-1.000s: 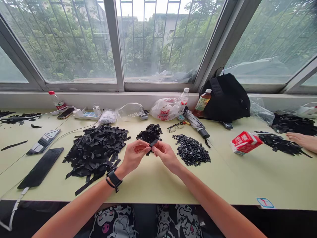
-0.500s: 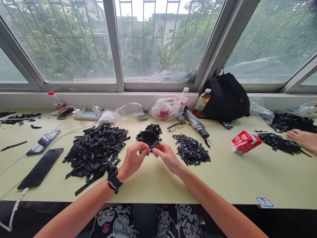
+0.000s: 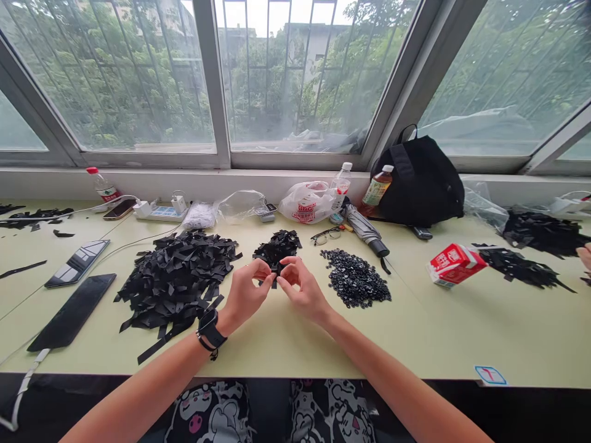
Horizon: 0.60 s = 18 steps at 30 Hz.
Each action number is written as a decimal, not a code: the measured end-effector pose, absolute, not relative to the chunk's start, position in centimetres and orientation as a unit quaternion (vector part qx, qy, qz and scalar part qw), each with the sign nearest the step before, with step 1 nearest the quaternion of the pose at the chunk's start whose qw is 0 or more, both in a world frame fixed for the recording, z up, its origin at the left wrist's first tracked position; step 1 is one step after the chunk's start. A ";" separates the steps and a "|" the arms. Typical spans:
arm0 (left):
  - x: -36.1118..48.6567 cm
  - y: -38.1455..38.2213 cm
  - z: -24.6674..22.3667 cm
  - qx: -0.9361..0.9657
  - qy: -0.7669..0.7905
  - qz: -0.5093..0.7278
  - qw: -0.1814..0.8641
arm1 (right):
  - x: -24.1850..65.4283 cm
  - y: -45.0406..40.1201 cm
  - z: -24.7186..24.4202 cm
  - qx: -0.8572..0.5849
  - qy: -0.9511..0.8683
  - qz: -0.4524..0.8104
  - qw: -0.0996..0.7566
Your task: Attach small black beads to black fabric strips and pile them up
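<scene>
My left hand point(image 3: 249, 288), with a dark watch on its wrist, is closed in a pinch over the table. My right hand point(image 3: 301, 290) meets it, thumb and fingers curled in. Between the fingertips is a small black strip point(image 3: 274, 283), mostly hidden and hard to tell from the dark heap behind. Just beyond the hands lies a small heap of black strips point(image 3: 279, 241). A larger heap of loose black strips point(image 3: 178, 277) spreads to the left of my left hand. Small round black pieces, like snap buttons, form a pile point(image 3: 356, 280) right of my right hand.
Phones point(image 3: 78, 263) and a black slab point(image 3: 71, 312) on a cable lie left. Glasses point(image 3: 327, 235), a folded umbrella point(image 3: 367, 231), bottles, a plastic bag point(image 3: 307, 203) and a backpack point(image 3: 418, 181) line the back. A red carton point(image 3: 456, 265) stands right, near another person's hand point(image 3: 585, 255).
The black strip stood out above my fingertips before; now it is largely hidden between them. My right fingers have curled more. The other person's hand has moved right, away from the strips.
</scene>
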State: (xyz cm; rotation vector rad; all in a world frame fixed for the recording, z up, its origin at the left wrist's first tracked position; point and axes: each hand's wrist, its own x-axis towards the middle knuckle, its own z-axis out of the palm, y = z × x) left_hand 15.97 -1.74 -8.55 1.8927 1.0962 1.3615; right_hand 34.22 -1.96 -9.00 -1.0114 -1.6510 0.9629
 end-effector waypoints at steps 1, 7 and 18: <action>16.0 -1.7 -8.6 0.701 0.407 0.510 0.287 | 34.1 -2.0 -9.0 -0.408 -0.689 0.373 0.468; 16.2 -1.9 -8.5 0.697 0.400 0.516 0.297 | 34.9 -1.5 -9.2 -0.386 -0.752 0.289 0.449; 16.4 -3.2 -8.4 0.853 0.278 0.423 0.126 | 34.7 2.0 -6.3 -0.466 -0.824 0.058 0.318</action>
